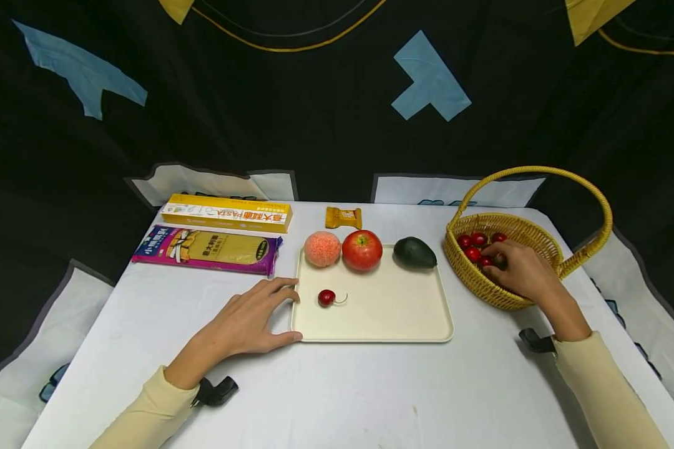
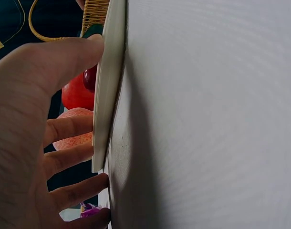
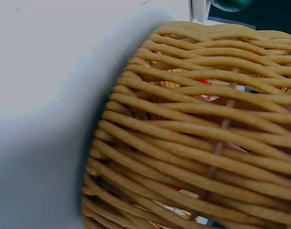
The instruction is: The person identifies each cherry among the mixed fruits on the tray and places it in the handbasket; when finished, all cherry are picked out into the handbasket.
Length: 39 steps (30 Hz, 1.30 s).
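My left hand (image 1: 251, 321) rests at the left edge of a cream tray (image 1: 382, 321), thumb and fingertips touching the rim and fingers spread. On the tray sit a single cherry (image 1: 326, 298) with a stem, a peach (image 1: 322, 249), a red apple (image 1: 362, 251) and a dark green avocado (image 1: 414, 253). My right hand (image 1: 522, 268) reaches into a wicker basket (image 1: 497, 299) holding several cherries (image 1: 472, 254). Its fingers bend down among them; whether they pinch one is hidden. In the right wrist view, the basket's woven side (image 3: 198, 129) covers most of that hand.
At the back left lie a yellow pasta box (image 1: 227, 213) and a purple-edged noodle packet (image 1: 208, 249). A small orange-wrapped snack (image 1: 343, 217) lies behind the tray. The basket's tall handle (image 1: 539, 169) arches over its opening. White cloth covers the table (image 1: 371, 393).
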Each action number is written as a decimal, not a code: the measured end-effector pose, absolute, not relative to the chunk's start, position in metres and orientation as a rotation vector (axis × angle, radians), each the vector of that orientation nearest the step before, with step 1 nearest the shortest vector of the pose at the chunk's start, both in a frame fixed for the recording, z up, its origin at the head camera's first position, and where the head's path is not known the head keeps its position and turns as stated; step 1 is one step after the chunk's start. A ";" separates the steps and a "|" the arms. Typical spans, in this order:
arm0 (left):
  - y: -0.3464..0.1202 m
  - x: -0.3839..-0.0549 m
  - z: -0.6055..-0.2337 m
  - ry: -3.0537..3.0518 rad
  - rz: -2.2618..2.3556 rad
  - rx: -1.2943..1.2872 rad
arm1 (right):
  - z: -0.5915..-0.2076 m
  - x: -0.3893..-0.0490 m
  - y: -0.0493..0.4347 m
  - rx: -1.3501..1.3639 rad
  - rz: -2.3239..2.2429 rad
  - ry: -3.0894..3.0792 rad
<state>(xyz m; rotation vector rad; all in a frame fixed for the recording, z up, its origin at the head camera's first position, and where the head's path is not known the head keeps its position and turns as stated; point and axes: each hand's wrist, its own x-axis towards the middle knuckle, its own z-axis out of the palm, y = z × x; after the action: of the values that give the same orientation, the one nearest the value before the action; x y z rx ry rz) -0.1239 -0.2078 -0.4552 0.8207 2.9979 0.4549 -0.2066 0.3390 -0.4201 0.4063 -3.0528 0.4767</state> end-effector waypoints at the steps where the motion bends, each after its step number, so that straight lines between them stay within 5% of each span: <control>1: -0.208 -0.124 -0.455 2.999 0.457 0.820 | -0.419 -0.206 0.339 0.401 0.477 -3.049; 15: -0.208 -0.122 -0.454 3.005 0.460 0.818 | -0.391 -0.187 0.286 0.505 0.525 -2.743; 39: -0.208 -0.124 -0.454 2.991 0.485 0.834 | -0.408 -0.169 0.158 1.001 0.608 -2.627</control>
<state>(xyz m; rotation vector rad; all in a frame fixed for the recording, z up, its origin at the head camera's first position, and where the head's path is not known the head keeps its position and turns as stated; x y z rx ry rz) -0.1237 -0.2076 -0.4537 0.8335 2.9913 0.4854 -0.1691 0.1577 -0.4080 1.0005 -2.6270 0.6077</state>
